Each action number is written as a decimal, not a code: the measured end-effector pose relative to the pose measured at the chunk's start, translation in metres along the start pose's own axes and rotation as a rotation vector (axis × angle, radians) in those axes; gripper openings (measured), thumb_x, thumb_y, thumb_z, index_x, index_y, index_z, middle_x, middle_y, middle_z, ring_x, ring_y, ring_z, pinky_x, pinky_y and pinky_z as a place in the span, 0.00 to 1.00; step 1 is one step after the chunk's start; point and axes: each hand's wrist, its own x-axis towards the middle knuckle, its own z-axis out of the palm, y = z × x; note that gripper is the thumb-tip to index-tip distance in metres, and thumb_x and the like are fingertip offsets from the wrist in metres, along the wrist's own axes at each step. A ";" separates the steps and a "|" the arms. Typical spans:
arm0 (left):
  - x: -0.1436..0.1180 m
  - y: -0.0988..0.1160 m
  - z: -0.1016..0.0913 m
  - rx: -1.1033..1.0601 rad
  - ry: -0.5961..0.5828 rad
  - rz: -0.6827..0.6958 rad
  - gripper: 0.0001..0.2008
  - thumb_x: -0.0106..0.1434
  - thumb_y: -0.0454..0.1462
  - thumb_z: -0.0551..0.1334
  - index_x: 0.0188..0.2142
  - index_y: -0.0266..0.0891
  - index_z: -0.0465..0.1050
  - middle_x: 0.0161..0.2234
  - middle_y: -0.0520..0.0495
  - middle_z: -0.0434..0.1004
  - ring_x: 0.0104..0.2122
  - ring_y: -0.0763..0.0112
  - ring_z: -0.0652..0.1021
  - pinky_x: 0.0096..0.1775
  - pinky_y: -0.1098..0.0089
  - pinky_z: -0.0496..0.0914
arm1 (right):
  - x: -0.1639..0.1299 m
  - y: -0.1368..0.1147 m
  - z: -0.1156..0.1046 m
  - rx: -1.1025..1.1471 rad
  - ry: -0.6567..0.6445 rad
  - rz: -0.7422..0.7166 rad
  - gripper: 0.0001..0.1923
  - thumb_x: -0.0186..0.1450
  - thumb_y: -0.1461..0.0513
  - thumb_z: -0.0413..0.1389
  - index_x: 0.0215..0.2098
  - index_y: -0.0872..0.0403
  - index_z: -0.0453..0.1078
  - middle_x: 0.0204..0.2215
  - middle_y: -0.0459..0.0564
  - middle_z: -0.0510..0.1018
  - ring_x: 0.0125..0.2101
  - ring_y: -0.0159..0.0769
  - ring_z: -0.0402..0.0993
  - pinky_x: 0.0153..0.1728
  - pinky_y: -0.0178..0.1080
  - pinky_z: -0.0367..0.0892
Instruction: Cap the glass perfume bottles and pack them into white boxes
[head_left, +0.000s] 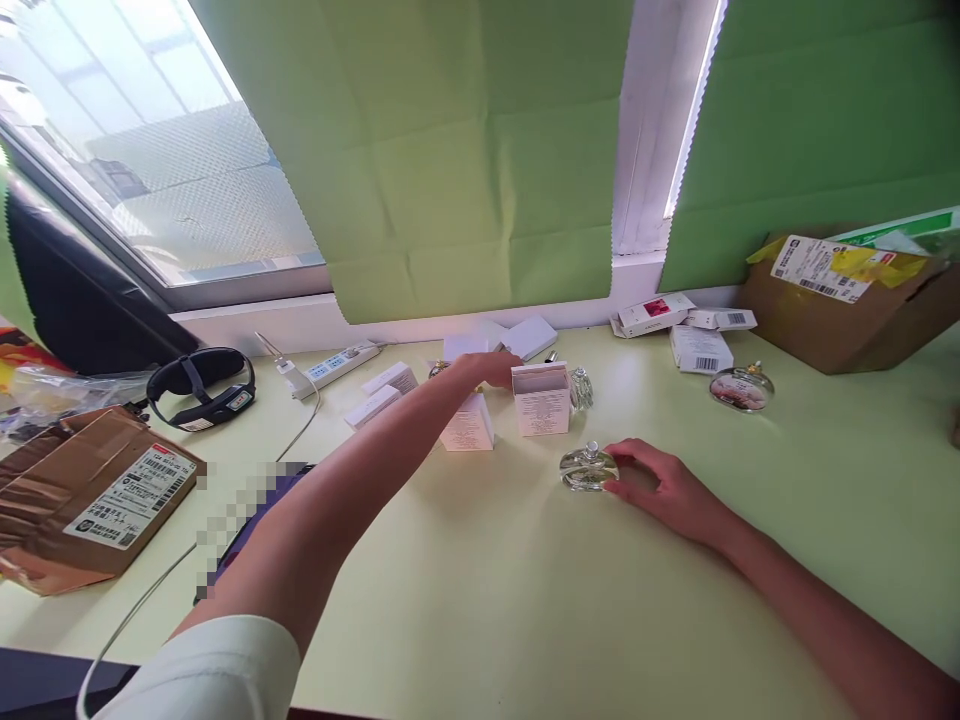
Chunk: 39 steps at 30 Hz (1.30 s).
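My right hand (652, 480) pinches the right side of a clear glass perfume bottle (589, 470) that stands on the table. Stretched forward across the table, my left hand (501, 368) is at the back edge of an open-topped white box (544, 410); its fingers are hidden. Under that forearm stands another white box (469, 425). A second clear glass bottle (580, 390) is close to the right side of the open box. Part of one more bottle (438, 369) shows behind my left forearm.
Flat white boxes (529, 337) lie by the window wall. Small cartons (701, 350) and a perfume bottle (741, 390) are at the back right, beside a large cardboard box (847, 310). Left are a power strip (341, 365), a black headset (201, 390), a torn cardboard box (97, 500) and a cable.
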 end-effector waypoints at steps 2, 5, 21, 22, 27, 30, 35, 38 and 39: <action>-0.004 -0.007 -0.018 0.032 -0.073 -0.041 0.07 0.52 0.36 0.67 0.21 0.41 0.72 0.17 0.55 0.66 0.21 0.71 0.68 0.30 0.68 0.66 | 0.000 -0.001 0.000 -0.006 0.005 -0.007 0.18 0.66 0.48 0.57 0.50 0.47 0.70 0.47 0.51 0.78 0.49 0.45 0.74 0.52 0.47 0.69; -0.026 -0.011 -0.057 0.072 -0.034 -0.086 0.02 0.55 0.35 0.66 0.28 0.39 0.75 0.24 0.51 0.73 0.26 0.70 0.71 0.35 0.67 0.67 | 0.002 -0.005 0.001 -0.010 0.000 0.003 0.18 0.66 0.47 0.57 0.49 0.47 0.71 0.46 0.50 0.78 0.47 0.44 0.74 0.51 0.47 0.69; -0.159 0.073 0.084 -0.650 0.536 0.164 0.14 0.69 0.39 0.61 0.54 0.43 0.70 0.47 0.44 0.76 0.42 0.70 0.76 0.43 0.68 0.72 | 0.025 -0.028 0.015 0.076 -0.120 0.036 0.26 0.61 0.46 0.61 0.51 0.50 0.72 0.44 0.50 0.76 0.41 0.40 0.71 0.45 0.44 0.69; -0.160 0.073 0.086 -0.638 0.541 0.165 0.14 0.69 0.38 0.61 0.53 0.43 0.70 0.47 0.44 0.76 0.42 0.70 0.76 0.43 0.68 0.72 | 0.024 -0.028 0.016 0.056 -0.116 0.010 0.27 0.61 0.46 0.62 0.53 0.49 0.71 0.47 0.50 0.76 0.43 0.41 0.71 0.45 0.44 0.69; -0.168 0.079 0.087 -0.595 0.683 0.115 0.12 0.67 0.38 0.63 0.50 0.43 0.70 0.43 0.46 0.77 0.41 0.70 0.75 0.42 0.68 0.72 | 0.019 -0.040 0.019 -0.019 0.139 -0.206 0.28 0.62 0.50 0.63 0.58 0.41 0.65 0.53 0.50 0.72 0.51 0.44 0.69 0.50 0.48 0.69; -0.171 0.087 0.088 -0.608 0.735 0.136 0.12 0.66 0.37 0.64 0.49 0.44 0.71 0.42 0.47 0.78 0.43 0.68 0.76 0.44 0.65 0.72 | 0.014 -0.050 0.022 -0.095 0.311 -0.350 0.21 0.66 0.55 0.62 0.56 0.41 0.67 0.51 0.49 0.73 0.52 0.43 0.67 0.53 0.48 0.66; -0.174 0.097 0.094 -0.660 0.674 0.179 0.16 0.65 0.36 0.66 0.51 0.45 0.69 0.45 0.46 0.77 0.48 0.65 0.75 0.49 0.63 0.73 | 0.011 -0.059 0.027 -0.158 0.265 -0.503 0.18 0.69 0.61 0.58 0.56 0.40 0.68 0.48 0.48 0.78 0.48 0.43 0.70 0.50 0.49 0.69; -0.175 0.101 0.095 -0.677 0.650 0.177 0.16 0.66 0.37 0.65 0.52 0.46 0.68 0.46 0.46 0.76 0.50 0.65 0.75 0.49 0.63 0.73 | 0.010 -0.062 0.027 -0.116 0.253 -0.500 0.14 0.69 0.61 0.58 0.53 0.42 0.70 0.45 0.48 0.80 0.46 0.44 0.72 0.48 0.50 0.71; -0.175 0.101 0.095 -0.667 0.646 0.166 0.16 0.66 0.37 0.65 0.52 0.46 0.68 0.46 0.46 0.76 0.50 0.65 0.75 0.50 0.62 0.72 | 0.010 -0.063 0.026 -0.099 0.255 -0.480 0.13 0.68 0.60 0.59 0.51 0.42 0.71 0.45 0.48 0.80 0.47 0.44 0.72 0.48 0.51 0.71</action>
